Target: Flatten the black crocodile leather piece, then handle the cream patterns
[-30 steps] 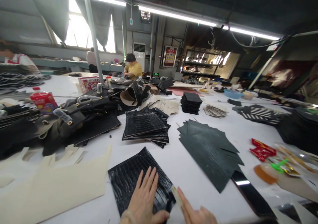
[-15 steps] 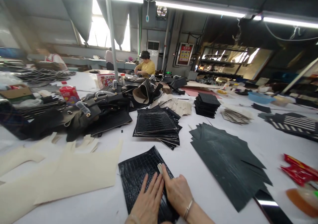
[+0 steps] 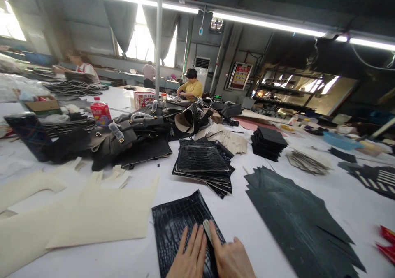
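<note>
Head view: left hand [image 3: 189, 256] flat, fingers together on black croc-embossed panel [image 3: 175, 224] at the table [image 3: 240, 216] near edge; right hand [image 3: 230, 259] pinches a pale scraper [image 3: 207, 230]

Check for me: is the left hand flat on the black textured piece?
Yes, the left hand lies palm-down on the black textured piece.

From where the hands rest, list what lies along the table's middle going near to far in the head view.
Left hand and right hand → glossy black crocodile-embossed leather panel → stack of matching black embossed panels → curled tan-lined leather piece → person in yellow shirt.
</note>
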Motion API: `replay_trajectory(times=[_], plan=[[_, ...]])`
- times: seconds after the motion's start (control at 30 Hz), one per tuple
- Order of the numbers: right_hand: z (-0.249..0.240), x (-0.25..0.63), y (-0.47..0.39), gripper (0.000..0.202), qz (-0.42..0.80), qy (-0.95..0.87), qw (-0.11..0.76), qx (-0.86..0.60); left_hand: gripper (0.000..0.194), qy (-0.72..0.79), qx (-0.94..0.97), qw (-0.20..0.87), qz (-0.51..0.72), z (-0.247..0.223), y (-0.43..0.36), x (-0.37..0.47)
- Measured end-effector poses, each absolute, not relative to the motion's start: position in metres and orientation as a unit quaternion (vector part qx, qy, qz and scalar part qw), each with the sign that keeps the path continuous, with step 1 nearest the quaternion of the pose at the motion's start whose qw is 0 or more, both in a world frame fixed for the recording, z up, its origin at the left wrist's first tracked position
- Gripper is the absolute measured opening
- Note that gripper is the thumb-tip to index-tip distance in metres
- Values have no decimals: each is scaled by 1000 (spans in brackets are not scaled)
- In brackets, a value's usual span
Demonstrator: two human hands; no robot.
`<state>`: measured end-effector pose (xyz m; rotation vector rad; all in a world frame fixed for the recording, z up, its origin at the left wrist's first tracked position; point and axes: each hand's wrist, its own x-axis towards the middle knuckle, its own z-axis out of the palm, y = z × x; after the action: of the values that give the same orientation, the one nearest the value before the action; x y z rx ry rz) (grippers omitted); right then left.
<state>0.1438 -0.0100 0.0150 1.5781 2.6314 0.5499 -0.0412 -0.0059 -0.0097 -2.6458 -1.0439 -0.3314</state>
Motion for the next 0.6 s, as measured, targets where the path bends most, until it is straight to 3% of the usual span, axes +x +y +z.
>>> replay_trajectory(times=[0.17, 0.37, 0.6], plan=[[42, 111, 37, 63, 109, 844, 37, 525, 56, -351, -917, 144, -120, -12, -3, -43], [42, 106, 51, 63, 133, 835, 21, 534, 56, -365, -919, 109, -98, -8, -5, -40], [0, 222, -57, 95, 205, 813, 2, 544, 68, -393, -914, 28, -98, 0, -14, -38]])
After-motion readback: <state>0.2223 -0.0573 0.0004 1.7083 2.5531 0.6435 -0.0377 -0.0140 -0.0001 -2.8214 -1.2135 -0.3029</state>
